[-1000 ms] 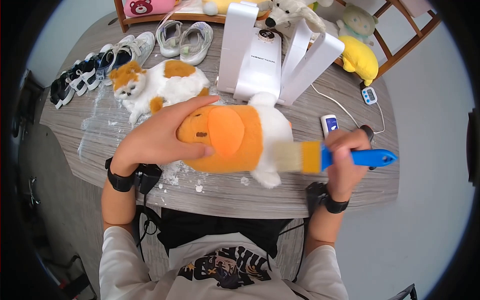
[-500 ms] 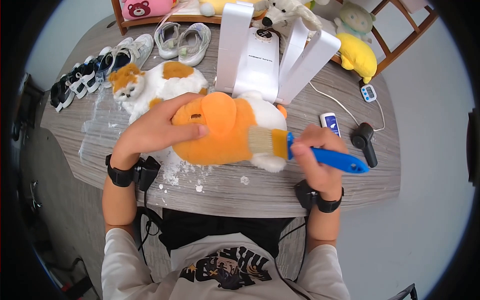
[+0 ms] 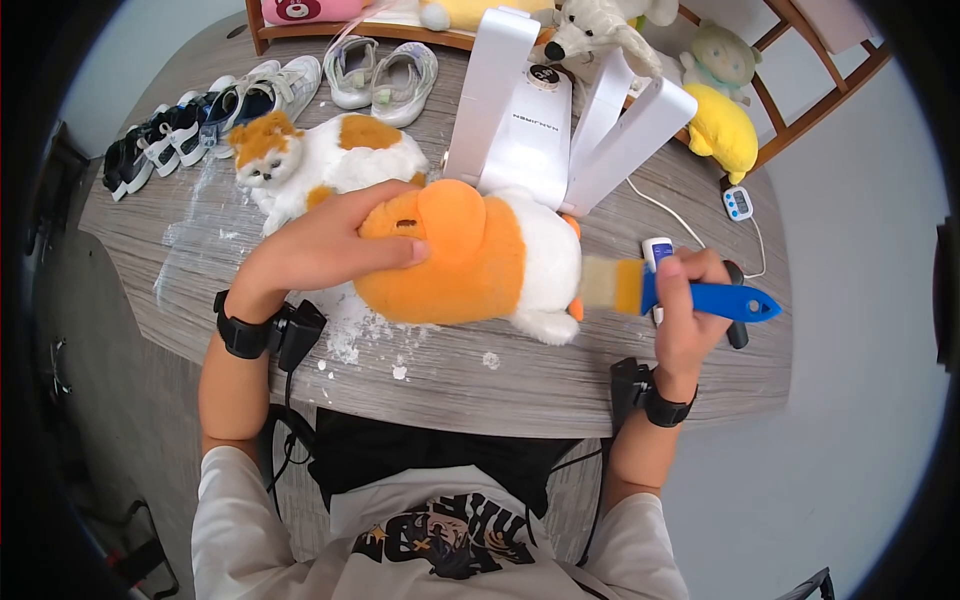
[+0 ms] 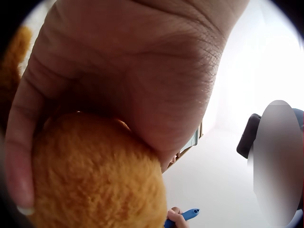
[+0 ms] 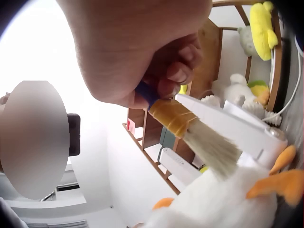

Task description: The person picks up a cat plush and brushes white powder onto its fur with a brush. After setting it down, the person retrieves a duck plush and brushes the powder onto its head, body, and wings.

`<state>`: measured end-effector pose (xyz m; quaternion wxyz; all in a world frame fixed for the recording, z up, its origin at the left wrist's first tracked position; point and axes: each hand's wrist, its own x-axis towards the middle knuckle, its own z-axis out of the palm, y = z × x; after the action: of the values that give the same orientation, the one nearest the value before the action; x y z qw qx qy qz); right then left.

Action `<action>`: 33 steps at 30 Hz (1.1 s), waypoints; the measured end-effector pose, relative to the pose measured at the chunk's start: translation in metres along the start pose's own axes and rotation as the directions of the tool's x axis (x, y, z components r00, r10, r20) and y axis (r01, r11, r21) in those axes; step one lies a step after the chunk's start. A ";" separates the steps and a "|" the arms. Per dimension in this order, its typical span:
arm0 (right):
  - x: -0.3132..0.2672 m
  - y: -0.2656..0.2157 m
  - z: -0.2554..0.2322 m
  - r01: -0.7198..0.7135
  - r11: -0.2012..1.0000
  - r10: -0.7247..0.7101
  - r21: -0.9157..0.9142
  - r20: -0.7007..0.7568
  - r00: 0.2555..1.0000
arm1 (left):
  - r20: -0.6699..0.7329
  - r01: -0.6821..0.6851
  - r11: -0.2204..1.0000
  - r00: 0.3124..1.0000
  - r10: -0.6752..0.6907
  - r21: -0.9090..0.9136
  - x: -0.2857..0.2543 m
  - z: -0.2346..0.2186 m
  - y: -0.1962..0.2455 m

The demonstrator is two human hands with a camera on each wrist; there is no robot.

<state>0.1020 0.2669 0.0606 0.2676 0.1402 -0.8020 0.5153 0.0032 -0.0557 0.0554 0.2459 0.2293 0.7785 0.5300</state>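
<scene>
An orange and white plush duck (image 3: 450, 270) lies on its side across the table, its orange head toward the left. My left hand (image 3: 325, 240) grips the head, with the thumb on the near side by the bill; in the left wrist view the fingers wrap round orange fur (image 4: 99, 175). My right hand (image 3: 692, 305) holds a paintbrush (image 3: 720, 300) by its blue handle. The pale bristles (image 5: 211, 149) overlap the duck's white rear end (image 5: 213, 199) in the right wrist view. Orange feet show at that end.
Behind the duck stands a white folding device (image 3: 530, 140). A white and brown plush cat (image 3: 335, 160) lies at the left, with several shoes (image 3: 215, 110) beyond it. White powder (image 3: 345, 335) dusts the table. A small white bottle (image 3: 658, 252) and a timer (image 3: 738, 204) are at the right.
The brush first swept left onto the duck's body, then back right to its rear end. The left hand keeps its grip while the duck has tipped slightly, its bill turning away from the person.
</scene>
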 end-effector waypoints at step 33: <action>-0.009 -0.044 0.084 0.352 0.935 -0.326 -0.040 0.292 0.899 | 0.008 -0.036 0.999 0.999 0.036 -0.012 0.002 0.000 -0.004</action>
<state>0.1074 0.1715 0.0615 0.2431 0.3369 -0.8179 0.3980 0.0008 -0.0556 0.0513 0.2411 0.2440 0.7700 0.5380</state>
